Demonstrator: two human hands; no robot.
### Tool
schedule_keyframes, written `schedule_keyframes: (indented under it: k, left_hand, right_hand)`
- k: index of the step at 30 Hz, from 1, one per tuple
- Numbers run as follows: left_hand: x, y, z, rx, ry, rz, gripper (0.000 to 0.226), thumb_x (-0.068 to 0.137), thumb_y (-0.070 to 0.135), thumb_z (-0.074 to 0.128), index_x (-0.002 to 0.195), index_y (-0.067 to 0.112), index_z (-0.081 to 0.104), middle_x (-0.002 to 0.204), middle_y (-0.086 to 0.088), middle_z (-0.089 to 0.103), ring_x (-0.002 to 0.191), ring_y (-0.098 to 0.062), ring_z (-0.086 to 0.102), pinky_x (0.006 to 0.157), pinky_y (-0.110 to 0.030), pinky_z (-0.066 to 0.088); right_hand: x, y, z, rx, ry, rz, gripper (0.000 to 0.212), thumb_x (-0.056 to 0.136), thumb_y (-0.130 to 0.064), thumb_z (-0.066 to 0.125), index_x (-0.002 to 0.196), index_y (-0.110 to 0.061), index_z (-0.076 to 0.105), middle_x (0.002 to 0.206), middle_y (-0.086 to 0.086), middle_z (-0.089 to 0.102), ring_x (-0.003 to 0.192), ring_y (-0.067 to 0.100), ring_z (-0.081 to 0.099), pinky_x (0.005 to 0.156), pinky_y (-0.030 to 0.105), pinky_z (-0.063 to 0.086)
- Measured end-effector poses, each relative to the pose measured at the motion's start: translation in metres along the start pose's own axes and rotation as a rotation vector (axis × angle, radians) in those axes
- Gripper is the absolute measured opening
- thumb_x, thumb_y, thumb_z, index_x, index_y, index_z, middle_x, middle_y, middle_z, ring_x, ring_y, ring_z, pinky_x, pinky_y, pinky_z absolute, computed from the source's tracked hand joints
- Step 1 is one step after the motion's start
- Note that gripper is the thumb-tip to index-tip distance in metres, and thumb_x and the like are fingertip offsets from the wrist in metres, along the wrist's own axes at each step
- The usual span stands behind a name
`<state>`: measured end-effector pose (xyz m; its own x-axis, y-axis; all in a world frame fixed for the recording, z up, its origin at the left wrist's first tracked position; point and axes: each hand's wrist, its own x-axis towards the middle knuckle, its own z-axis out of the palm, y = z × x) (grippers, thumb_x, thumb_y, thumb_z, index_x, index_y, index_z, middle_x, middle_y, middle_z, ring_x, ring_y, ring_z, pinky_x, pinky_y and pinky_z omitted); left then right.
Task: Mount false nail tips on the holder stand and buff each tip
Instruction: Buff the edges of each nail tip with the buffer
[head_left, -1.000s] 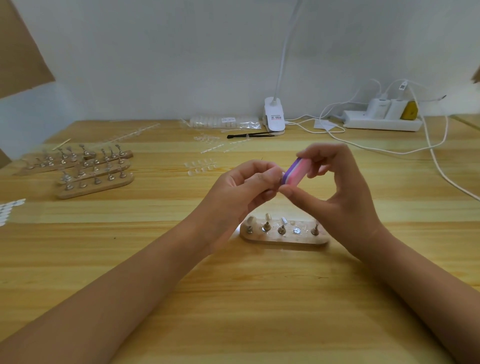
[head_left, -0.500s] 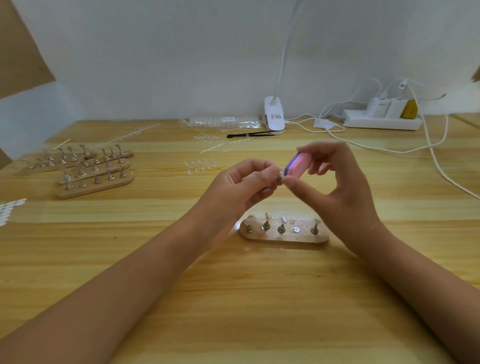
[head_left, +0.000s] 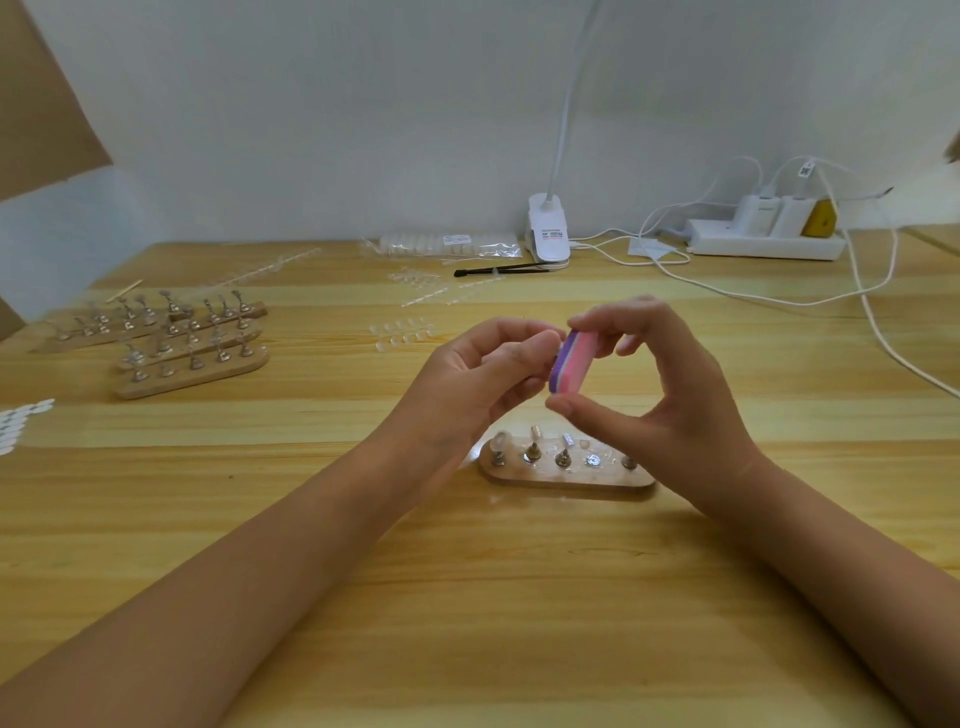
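My right hand (head_left: 660, 395) pinches a pink and purple buffer block (head_left: 570, 362) between thumb and fingers, held above the table. My left hand (head_left: 483, 379) is curled beside it, its fingertips pressed against the block's purple side; a small thing pinched there is hidden by the fingers. Below both hands lies a wooden holder stand (head_left: 566, 475) with several metal pegs, a clear nail tip (head_left: 500, 441) on its leftmost peg.
More wooden holder stands (head_left: 189, 343) lie at the left. Loose clear nail tips (head_left: 402, 332) and a bag of tips (head_left: 447, 244) sit further back, with a black tool (head_left: 501, 269), a clip lamp (head_left: 548, 234), a power strip (head_left: 763, 239) and trailing cables (head_left: 878, 317).
The buffer block has tipped and slid downward against my left fingertips, after rising half a second ago. Both hands stay above the stand.
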<state>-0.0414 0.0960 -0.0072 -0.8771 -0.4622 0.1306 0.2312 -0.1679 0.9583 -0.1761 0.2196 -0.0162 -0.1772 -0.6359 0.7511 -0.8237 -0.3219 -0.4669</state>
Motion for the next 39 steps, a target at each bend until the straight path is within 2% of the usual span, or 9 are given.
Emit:
schedule_keyframes:
  k: [5,9,13,17,21,25,29,33,39]
  left_hand:
    - [0.0005,0.0003,-0.0013,-0.019,-0.011,-0.009,0.017,0.076,0.03,0.07,0.088,0.018,0.066,0.079,0.004,0.068,0.075,-0.006,0.062,0.078,-0.017,0.053]
    - [-0.0002,0.0007,-0.0017,-0.044,-0.036,-0.016,0.013,0.08,0.027,0.067,0.089,0.017,0.067,0.083,0.0,0.068,0.075,-0.007,0.064,0.073,-0.015,0.052]
    - [0.0005,0.0022,-0.0027,-0.057,-0.049,-0.007,0.005,0.081,0.025,0.07,0.083,0.02,0.069,0.083,0.004,0.069,0.078,-0.006,0.063,0.079,-0.017,0.053]
    - [-0.0003,0.0014,-0.0009,-0.054,-0.061,-0.01,0.008,0.079,0.026,0.071,0.084,0.019,0.069,0.081,0.004,0.068,0.074,-0.006,0.063,0.074,-0.015,0.052]
    - [-0.0007,0.0033,-0.0014,-0.029,-0.057,0.006,0.007,0.082,0.024,0.069,0.085,0.019,0.067,0.081,0.006,0.067,0.077,-0.005,0.063,0.079,-0.016,0.052]
    - [-0.002,0.002,0.0008,0.003,-0.073,0.004,0.013,0.082,0.025,0.065,0.089,0.015,0.064,0.081,0.004,0.065,0.072,-0.006,0.061,0.073,-0.015,0.052]
    - [-0.0012,0.0027,-0.0006,0.005,-0.067,0.012,0.007,0.082,0.024,0.066,0.086,0.019,0.066,0.081,0.006,0.066,0.077,-0.006,0.061,0.081,-0.017,0.052]
    - [-0.0023,0.0009,0.0008,-0.001,-0.082,0.008,0.011,0.082,0.026,0.065,0.088,0.017,0.065,0.079,0.004,0.066,0.069,-0.005,0.061,0.071,-0.015,0.051]
    - [-0.001,0.0001,0.0006,0.029,-0.04,0.006,0.015,0.079,0.027,0.067,0.089,0.016,0.063,0.079,0.004,0.066,0.073,-0.008,0.06,0.079,-0.017,0.052]
  right_hand:
    - [0.0001,0.0009,-0.0021,-0.01,0.038,0.02,0.048,0.077,-0.04,0.075,0.115,-0.027,0.049,0.105,-0.012,0.058,0.096,0.012,0.056,0.086,0.021,0.041]
    - [-0.0022,0.0009,0.0011,-0.098,-0.023,-0.117,0.048,0.077,-0.04,0.075,0.115,-0.025,0.051,0.105,-0.01,0.056,0.095,0.013,0.056,0.088,0.032,0.042]
    - [0.0002,0.0028,-0.0027,-0.052,0.072,0.0,0.047,0.077,-0.042,0.074,0.114,-0.031,0.048,0.106,-0.016,0.054,0.095,0.005,0.052,0.086,0.026,0.043]
    - [-0.0015,0.0011,-0.0001,-0.033,0.021,-0.082,0.047,0.077,-0.036,0.076,0.115,-0.025,0.051,0.105,-0.015,0.052,0.091,0.013,0.052,0.08,0.024,0.044]
    - [0.001,0.0015,-0.0026,0.005,0.082,0.004,0.048,0.077,-0.037,0.077,0.115,-0.022,0.05,0.104,-0.012,0.053,0.09,0.016,0.054,0.079,0.032,0.047]
    - [-0.0016,0.0006,-0.0004,-0.022,0.016,-0.098,0.048,0.077,-0.035,0.078,0.115,-0.022,0.051,0.103,-0.009,0.054,0.089,0.017,0.053,0.079,0.027,0.045]
    - [-0.0004,0.0017,-0.003,0.008,0.082,0.016,0.049,0.077,-0.037,0.076,0.114,-0.019,0.051,0.103,-0.012,0.053,0.09,0.013,0.053,0.08,0.03,0.046]
    - [-0.0025,-0.0005,-0.0002,-0.047,0.01,-0.09,0.048,0.077,-0.036,0.077,0.114,-0.022,0.051,0.103,-0.005,0.055,0.09,0.018,0.054,0.08,0.026,0.044]
    - [-0.0018,0.0007,-0.0005,-0.053,0.047,-0.012,0.049,0.076,-0.039,0.076,0.113,-0.022,0.049,0.101,-0.009,0.053,0.088,0.013,0.052,0.081,0.026,0.043]
